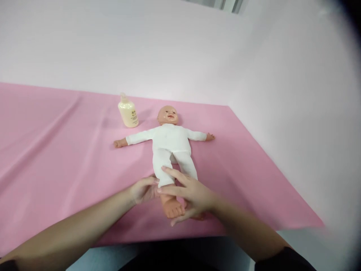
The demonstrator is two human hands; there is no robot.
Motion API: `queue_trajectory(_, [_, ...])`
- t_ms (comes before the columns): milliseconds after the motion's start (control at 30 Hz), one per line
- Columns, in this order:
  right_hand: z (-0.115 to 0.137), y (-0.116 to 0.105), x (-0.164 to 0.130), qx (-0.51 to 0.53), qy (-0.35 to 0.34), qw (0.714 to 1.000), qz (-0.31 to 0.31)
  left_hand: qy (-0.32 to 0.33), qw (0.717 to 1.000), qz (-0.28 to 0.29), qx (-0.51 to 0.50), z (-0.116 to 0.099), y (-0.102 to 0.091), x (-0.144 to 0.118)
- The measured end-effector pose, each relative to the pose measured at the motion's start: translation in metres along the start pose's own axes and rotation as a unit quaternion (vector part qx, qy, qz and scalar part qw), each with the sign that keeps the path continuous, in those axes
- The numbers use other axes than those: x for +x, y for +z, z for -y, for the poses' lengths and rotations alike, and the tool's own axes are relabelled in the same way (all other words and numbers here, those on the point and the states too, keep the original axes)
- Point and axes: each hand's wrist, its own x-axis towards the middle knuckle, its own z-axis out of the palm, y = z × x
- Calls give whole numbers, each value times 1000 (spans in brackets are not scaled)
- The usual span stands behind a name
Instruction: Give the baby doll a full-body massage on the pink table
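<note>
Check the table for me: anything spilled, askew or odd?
Nothing stands out. The doll lies flat on its back on the pink cloth, the lotion bottle stands upright beside its head, no spill visible.

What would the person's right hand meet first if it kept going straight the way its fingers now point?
The right hand points left across the doll, its fingers already on the lower leg. Straight on, it would probably meet the left hand on the leg's other side, though depth is unclear.
</note>
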Motion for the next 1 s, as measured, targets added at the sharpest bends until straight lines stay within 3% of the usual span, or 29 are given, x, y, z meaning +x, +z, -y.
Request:
queue_trajectory(200, [4, 10, -5, -62, 4, 998, 14, -1, 1000, -6, 16, 3, 10, 0])
queue_trajectory(467, [-1, 9, -6, -67, -38, 997, 6, -24, 998, 59, 28, -2, 11, -4])
queue_trajectory(767, [-6, 10, -6, -56, -90, 993, -57, -16, 995, 22, 95, 2, 8, -2])
queue_trajectory(1000, [-7, 8, -10, -71, -76, 995, -9, -27, 995, 21, 91, 0, 8, -4])
